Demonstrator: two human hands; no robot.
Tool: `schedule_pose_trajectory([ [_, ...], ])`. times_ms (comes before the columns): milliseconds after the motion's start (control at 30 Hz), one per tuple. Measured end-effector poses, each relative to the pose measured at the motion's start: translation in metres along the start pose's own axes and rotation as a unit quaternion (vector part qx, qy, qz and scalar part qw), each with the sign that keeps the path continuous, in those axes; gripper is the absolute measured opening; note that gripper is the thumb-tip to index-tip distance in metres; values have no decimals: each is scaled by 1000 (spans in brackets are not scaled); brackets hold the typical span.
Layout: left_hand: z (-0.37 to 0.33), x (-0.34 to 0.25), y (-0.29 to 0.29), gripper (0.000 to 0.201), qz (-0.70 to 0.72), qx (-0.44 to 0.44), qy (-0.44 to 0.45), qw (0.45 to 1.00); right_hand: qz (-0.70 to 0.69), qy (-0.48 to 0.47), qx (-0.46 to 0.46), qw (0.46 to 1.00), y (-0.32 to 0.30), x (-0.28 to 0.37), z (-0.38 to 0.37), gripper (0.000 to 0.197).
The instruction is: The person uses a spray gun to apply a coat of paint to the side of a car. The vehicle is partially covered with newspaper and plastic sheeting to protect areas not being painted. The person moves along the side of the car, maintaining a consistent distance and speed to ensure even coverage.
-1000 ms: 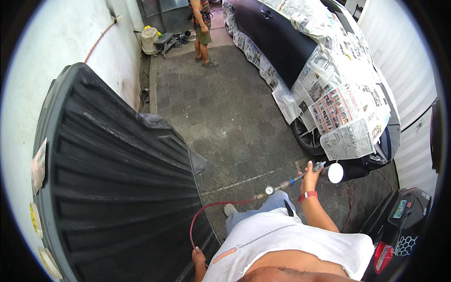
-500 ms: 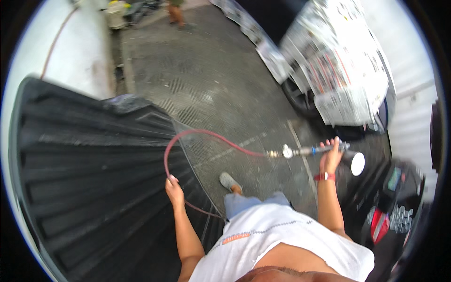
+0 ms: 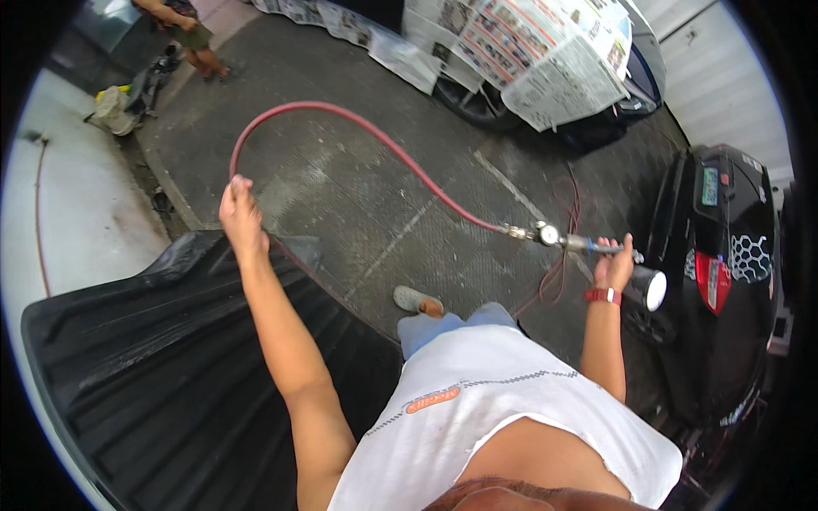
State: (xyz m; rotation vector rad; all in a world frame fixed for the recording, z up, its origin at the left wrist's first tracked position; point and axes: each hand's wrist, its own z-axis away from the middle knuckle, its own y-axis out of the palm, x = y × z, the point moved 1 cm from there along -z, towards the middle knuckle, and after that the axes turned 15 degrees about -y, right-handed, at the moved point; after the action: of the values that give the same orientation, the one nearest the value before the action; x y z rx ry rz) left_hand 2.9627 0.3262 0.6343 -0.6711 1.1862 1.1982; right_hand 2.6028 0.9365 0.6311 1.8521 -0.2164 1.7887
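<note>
My left hand point(image 3: 243, 220) is closed around a red air hose point(image 3: 375, 132), which arches up and over to the right. The hose ends at a metal fitting with a round pressure gauge point(image 3: 547, 233) on the handle of a spray gun point(image 3: 582, 244). Fingers of my right hand point(image 3: 613, 266) are wrapped round that gun, held out to the right. A dark cup with a white end point(image 3: 652, 289) sticks out beside the hand. Part of the gun is hidden by my fingers.
A black ribbed truck-bed liner point(image 3: 170, 366) lies at my left. Ahead stands a vehicle masked with newspaper point(image 3: 567, 81); a black car point(image 3: 724, 255) is at the right. Hose loops point(image 3: 562, 272) lie on the floor. Another person point(image 3: 192, 34) stands far left, past a white wall point(image 3: 77, 204).
My left hand has moved forward and left with the hose, whose arch is now wider and farther out. The view has turned, showing more of the black car. My right hand keeps the spray gun.
</note>
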Motion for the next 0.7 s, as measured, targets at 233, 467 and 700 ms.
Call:
schedule_pose_trajectory([
  [233, 2, -125, 90, 31, 44, 96, 148, 983, -85, -3, -1, 996, 7, 11, -14, 61],
  [467, 19, -174, 68, 37, -44, 55, 189, 979, -103, 15, -16, 994, 30, -14, -3, 63],
  [700, -7, -157, 15, 39, -106, 17, 157, 982, -15, 30, -72, 997, 84, -70, 7, 46],
])
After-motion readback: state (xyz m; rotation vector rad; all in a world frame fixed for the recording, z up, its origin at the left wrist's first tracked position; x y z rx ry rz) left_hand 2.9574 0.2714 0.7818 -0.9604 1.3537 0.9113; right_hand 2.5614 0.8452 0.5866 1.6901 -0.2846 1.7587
